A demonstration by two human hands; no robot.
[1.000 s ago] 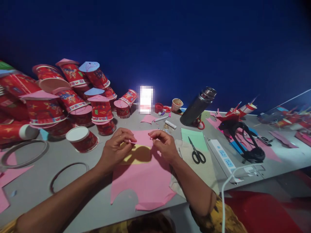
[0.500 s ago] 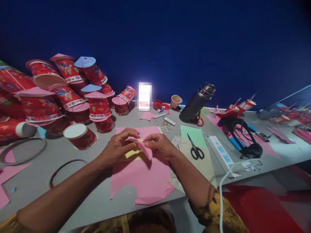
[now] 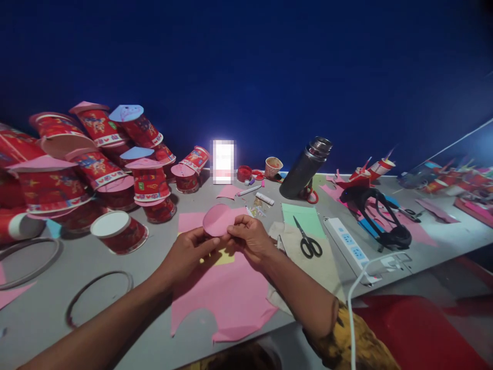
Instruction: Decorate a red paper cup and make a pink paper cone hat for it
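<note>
A round pink paper disc (image 3: 219, 220) is held up between my two hands, its face toward me. My left hand (image 3: 189, 253) pinches its lower left edge between thumb and fingers. At the lower right edge, my right hand (image 3: 250, 235) grips it the same way. Below them lies a larger pink paper sheet (image 3: 219, 298) with a curved cut-out along its front edge. A piece of yellow paper (image 3: 224, 256) rests on that sheet, partly hidden by my hands.
Stacked red paper cups (image 3: 50, 185) with paper tops fill the left side, near a lidded cup (image 3: 119, 231). Scissors (image 3: 307, 241) lie on cloth and green paper at right. A black thermos (image 3: 304, 172), a power strip (image 3: 348, 246) and a black head strap (image 3: 379, 216) stand beyond.
The pink paper, folded and edge-on before, now shows as a flat round disc turned to face me. My view has shifted slightly, while both hands keep hold of the paper.
</note>
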